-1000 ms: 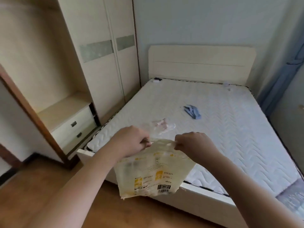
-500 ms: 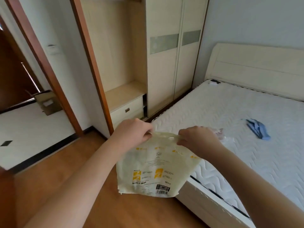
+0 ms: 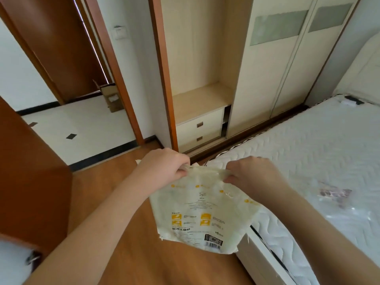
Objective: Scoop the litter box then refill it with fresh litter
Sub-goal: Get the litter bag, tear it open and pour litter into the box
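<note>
A cream litter bag [image 3: 202, 214] with yellow squares and a barcode hangs in front of me over the wooden floor. My left hand [image 3: 164, 167] pinches the left end of its top edge. My right hand [image 3: 253, 175] pinches the right end, and the crumpled top edge stretches between the two hands. The bag looks flat and limp. No litter box or scoop is in view.
A bed with a bare white mattress [image 3: 308, 157] fills the right side; a clear plastic wrapper [image 3: 333, 194] lies on it. A cream wardrobe with drawers [image 3: 198, 131] stands ahead. An open doorway [image 3: 82, 120] at left leads to a white tiled floor with a cardboard box [image 3: 111, 97].
The view has swung left from the bed toward the wardrobe and doorway. Both hands keep their hold on the bag's top edge, which stays in front of me.
</note>
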The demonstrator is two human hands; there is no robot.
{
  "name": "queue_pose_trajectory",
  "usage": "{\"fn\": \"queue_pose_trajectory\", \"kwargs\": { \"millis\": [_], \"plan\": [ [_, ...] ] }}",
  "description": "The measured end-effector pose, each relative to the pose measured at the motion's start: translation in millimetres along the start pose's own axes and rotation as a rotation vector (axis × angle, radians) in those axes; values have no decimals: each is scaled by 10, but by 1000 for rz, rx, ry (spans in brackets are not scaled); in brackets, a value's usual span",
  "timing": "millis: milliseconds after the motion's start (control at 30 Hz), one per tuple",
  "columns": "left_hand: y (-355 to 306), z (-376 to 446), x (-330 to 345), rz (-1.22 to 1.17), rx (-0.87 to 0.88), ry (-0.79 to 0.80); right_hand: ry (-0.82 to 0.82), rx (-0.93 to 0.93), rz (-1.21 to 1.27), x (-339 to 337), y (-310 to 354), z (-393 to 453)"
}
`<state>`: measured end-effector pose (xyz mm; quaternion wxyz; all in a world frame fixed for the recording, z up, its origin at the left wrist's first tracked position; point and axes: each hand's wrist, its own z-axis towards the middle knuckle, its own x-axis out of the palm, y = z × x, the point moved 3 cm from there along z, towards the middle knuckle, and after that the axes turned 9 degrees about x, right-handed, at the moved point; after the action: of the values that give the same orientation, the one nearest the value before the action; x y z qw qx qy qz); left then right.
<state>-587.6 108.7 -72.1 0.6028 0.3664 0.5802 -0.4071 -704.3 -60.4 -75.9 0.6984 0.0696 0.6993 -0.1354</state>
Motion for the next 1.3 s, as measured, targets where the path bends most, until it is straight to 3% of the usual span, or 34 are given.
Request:
{"fn": "queue_pose_trajectory", "kwargs": {
  "millis": [267,400,633,1000,1300],
  "plan": [
    [607,418,-29,3,-153,41,-55,-151,41,-74,33,997],
    [1078,608,-52,-9,-179,-36,-89,-174,15,-151,150,1521],
    [1965,1022,-153,34,-64,-301,-125,-49,51,-308,290,2566],
    [3055,1960,-109,41,65,-318,-88,60,75,-302,375,3635],
    [3553,3145,146,-5,108,-273,-56,128,92,-48,-131,4540]
  ]
}}
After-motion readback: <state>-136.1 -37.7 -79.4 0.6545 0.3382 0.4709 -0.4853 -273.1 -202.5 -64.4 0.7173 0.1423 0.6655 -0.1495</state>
